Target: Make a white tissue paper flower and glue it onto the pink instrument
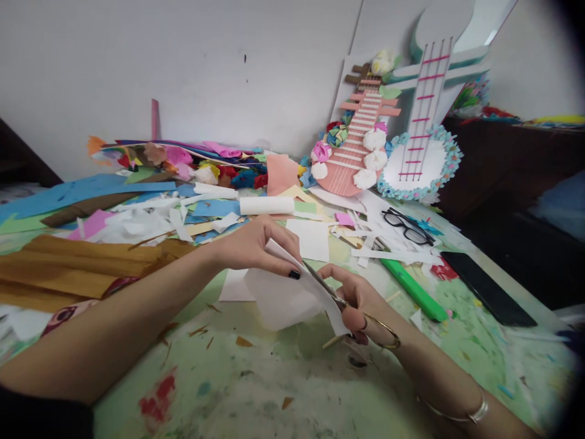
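My left hand (260, 247) pinches a sheet of white paper (283, 299) along its upper edge, thumb on the near side. In my right hand (359, 299) is a pair of scissors (324, 281), its blades pointing up and left along the paper's right edge. A narrow strip of the paper curls down beside the blades toward my right fingers. The scissors' handles are mostly hidden by my fingers. Below the paper lies the paint-stained green tabletop (237, 378). A square white sheet (308, 239) rests just beyond my hands.
Coloured paper scraps and a white paper roll (267, 205) lie behind. At right are a green utility knife (414, 289), black glasses (408, 227) and a phone (487, 286). Two paper instruments (351, 152) lean on the wall. Brown crepe paper (77, 265) lies left.
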The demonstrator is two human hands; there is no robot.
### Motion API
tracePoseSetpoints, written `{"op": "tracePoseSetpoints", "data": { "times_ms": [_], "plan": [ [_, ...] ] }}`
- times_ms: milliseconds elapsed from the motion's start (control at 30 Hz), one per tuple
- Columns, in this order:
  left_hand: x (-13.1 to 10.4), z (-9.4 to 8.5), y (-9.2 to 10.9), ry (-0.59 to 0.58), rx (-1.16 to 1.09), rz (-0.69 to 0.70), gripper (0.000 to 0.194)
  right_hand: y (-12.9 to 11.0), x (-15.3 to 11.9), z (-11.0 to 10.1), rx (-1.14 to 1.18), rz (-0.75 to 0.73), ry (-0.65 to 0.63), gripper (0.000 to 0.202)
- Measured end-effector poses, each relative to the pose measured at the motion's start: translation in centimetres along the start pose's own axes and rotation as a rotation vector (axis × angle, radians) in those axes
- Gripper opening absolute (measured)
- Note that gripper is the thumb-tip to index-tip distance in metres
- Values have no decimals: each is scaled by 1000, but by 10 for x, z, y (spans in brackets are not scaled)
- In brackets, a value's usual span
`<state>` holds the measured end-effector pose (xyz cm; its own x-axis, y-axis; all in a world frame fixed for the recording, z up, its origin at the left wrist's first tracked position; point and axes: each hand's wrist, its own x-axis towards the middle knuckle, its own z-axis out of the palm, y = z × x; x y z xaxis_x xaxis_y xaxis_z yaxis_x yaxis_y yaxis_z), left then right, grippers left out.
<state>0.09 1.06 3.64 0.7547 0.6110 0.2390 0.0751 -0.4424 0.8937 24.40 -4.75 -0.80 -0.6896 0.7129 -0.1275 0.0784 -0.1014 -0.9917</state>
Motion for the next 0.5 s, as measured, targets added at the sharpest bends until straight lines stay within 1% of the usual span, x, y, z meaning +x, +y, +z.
{"op": "tracePoseSetpoints", "data": {
  "times_ms": [167,333,500],
  "plan": [
    [-1,-1,-2,-12,4,-8,5,2,3,-1,40,23,9,84],
    [0,0,0,9,14,-19,4,-1,2,0,27,19,19,83],
    [0,-1,2,-11,18,-7,5,1,0,-2,19,-19,-21,78]
  ]
}}
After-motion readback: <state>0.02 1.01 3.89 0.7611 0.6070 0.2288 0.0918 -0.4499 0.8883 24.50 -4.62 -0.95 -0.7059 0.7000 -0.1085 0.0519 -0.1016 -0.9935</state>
